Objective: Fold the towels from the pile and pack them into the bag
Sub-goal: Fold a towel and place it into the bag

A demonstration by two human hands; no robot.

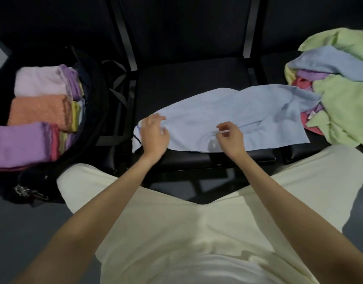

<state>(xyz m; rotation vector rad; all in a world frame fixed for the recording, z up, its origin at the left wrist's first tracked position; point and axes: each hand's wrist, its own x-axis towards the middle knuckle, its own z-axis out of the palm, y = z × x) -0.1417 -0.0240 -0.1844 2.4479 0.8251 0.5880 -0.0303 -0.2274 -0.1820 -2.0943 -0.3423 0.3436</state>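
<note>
spreading the blue towel (227,115) flat on the black seat (188,78) for folding; left hand (154,134) loose over its corner, right hand (229,138) pinching a crease, bag (90,124) beside.

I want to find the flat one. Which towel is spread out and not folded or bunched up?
The light blue towel on the black seat, under both hands. The towels in the bag are folded, and the pile on the right is crumpled.

light-blue towel (227,113): spread rumpled on seat | pile (338,87): heaped right | bag (90,103): open left, folded towels (39,111) inside
</note>
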